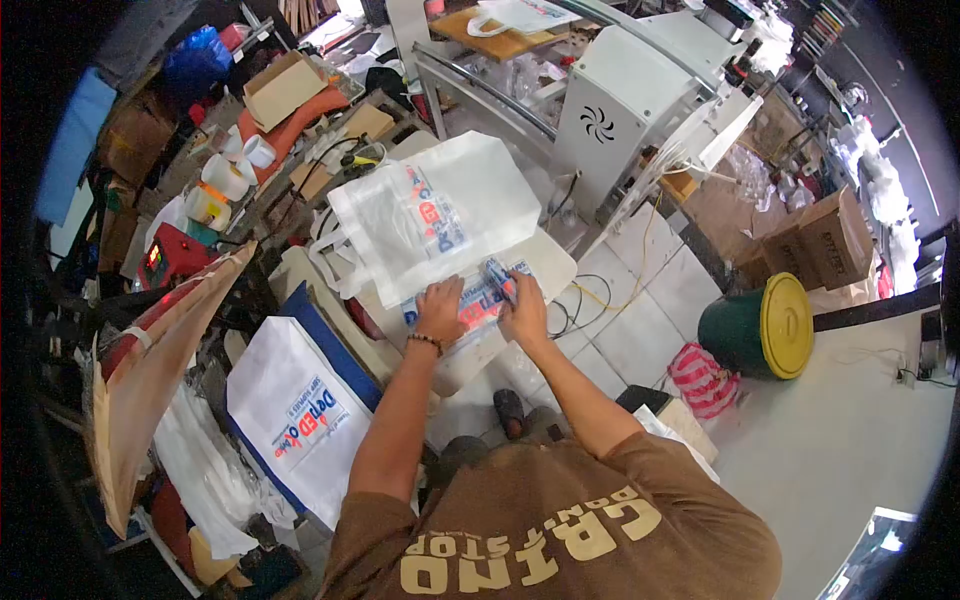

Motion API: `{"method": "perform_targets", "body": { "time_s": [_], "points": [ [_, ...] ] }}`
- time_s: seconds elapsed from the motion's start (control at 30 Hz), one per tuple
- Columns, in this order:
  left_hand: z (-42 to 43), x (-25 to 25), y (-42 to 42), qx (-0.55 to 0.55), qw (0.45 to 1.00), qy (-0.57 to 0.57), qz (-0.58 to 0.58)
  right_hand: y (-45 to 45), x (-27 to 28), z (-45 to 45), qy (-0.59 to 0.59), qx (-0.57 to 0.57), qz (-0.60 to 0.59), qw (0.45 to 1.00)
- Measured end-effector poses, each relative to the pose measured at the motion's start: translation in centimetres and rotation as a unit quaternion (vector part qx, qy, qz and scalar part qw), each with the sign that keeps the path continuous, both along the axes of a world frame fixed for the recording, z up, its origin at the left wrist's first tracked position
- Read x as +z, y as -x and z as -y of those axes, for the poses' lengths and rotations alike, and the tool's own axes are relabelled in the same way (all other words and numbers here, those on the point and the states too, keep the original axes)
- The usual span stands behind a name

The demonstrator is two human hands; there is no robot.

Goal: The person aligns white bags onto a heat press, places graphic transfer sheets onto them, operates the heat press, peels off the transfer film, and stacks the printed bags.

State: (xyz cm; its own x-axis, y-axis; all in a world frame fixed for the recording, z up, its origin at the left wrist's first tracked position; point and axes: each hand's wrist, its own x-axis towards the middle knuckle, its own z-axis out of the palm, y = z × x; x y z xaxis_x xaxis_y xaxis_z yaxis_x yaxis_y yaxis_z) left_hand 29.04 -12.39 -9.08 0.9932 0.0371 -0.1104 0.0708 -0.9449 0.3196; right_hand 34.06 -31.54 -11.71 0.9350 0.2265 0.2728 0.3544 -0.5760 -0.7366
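A white tote bag [480, 195] with red and blue print lies on a pale board in front of me. At its near edge lies a printed sheet [483, 312] with blue and red lettering. My left hand [440, 312] rests flat on the left part of this sheet, fingers stretched out. My right hand [523, 312] grips the sheet's right part, where it curls up into a small roll. Whether the sheet sticks to something beneath it I cannot tell. Another printed white tote bag [300, 410] lies to the left on a blue panel.
A grey-white machine [620, 110] stands beyond the board. A green bin with a yellow lid [787, 326] and a pink striped bag [704, 380] stand at right. A red control box [172, 258], a tilted brown panel [160, 370] and cups [228, 176] crowd the left. Cables cross the floor.
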Motion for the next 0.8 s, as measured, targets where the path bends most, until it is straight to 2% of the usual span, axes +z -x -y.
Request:
{"method": "perform_targets", "body": {
  "time_s": [0.07, 0.2, 0.3, 0.33, 0.37, 0.4, 0.43, 0.47, 0.5, 0.57, 0.6, 0.63, 0.67, 0.7, 0.73, 0.77, 0.8],
  "points": [
    [0.0, 0.7, -0.1, -0.016, 1.000, -0.001, 0.019, -0.7, 0.7, -0.2, -0.082, -0.015, -0.012, 0.996],
    [0.9, 1.6, 0.3, 0.001, 1.000, 0.016, 0.013, -1.9, -0.2, 1.2, -0.056, 0.014, -0.048, 0.997],
    [1.7, 1.7, 0.6, 0.005, 1.000, -0.019, -0.014, -1.8, -1.4, 2.1, -0.029, 0.047, -0.042, 0.998],
    [1.8, 2.4, 0.6, -0.010, 0.998, -0.014, -0.065, -1.9, -1.1, 2.5, -0.032, 0.049, -0.041, 0.997],
    [1.8, 3.0, 0.8, -0.023, 0.993, -0.007, -0.119, -1.8, -0.9, 3.2, -0.020, 0.066, -0.097, 0.993],
    [0.7, 2.0, 0.6, -0.019, 0.993, -0.008, -0.119, -1.8, 0.0, 3.5, -0.007, 0.085, -0.152, 0.985],
    [-1.0, 0.2, 0.2, 0.009, 1.000, 0.015, -0.003, -2.0, 1.2, 3.4, -0.009, 0.089, -0.153, 0.984],
    [-2.4, -0.8, -0.3, 0.036, 0.992, 0.036, 0.113, -2.4, 2.7, 3.0, 0.035, 0.057, -0.101, 0.993],
    [-3.1, -0.3, -0.9, 0.039, 0.992, 0.034, 0.113, -3.2, 3.5, 2.6, 0.078, 0.023, -0.049, 0.995],
    [-4.2, 1.1, -1.9, 0.159, 0.966, -0.034, 0.201, -5.7, 2.5, 1.4, 0.033, 0.031, -0.030, 0.999],
    [-4.1, 0.9, -1.8, 0.163, 0.965, -0.035, 0.201, -6.7, 2.7, 0.6, 0.072, 0.051, 0.028, 0.996],
    [-3.8, 0.4, -1.7, 0.162, 0.975, -0.040, 0.144, -7.5, 3.4, -0.3, 0.110, 0.070, 0.087, 0.988],
    [-3.1, -0.1, -1.6, 0.160, 0.982, -0.045, 0.088, -8.2, 4.1, -1.2, 0.200, 0.094, 0.082, 0.972],
    [-2.5, -0.8, -1.5, 0.158, 0.986, -0.050, 0.031, -8.9, 3.9, -2.2, 0.198, 0.099, 0.083, 0.972],
    [-1.8, -1.1, -1.2, 0.152, 0.979, -0.071, 0.116, -9.6, 3.5, -3.2, 0.209, 0.147, 0.069, 0.964],
    [-1.7, -1.3, -1.3, 0.154, 0.978, -0.075, 0.116, -10.0, 3.1, -4.0, 0.220, 0.195, 0.053, 0.954],
    [-1.2, 0.9, -1.5, 0.156, 0.985, -0.058, 0.054, -10.2, 3.2, -4.7, 0.246, 0.208, 0.031, 0.946]
  ]
}}
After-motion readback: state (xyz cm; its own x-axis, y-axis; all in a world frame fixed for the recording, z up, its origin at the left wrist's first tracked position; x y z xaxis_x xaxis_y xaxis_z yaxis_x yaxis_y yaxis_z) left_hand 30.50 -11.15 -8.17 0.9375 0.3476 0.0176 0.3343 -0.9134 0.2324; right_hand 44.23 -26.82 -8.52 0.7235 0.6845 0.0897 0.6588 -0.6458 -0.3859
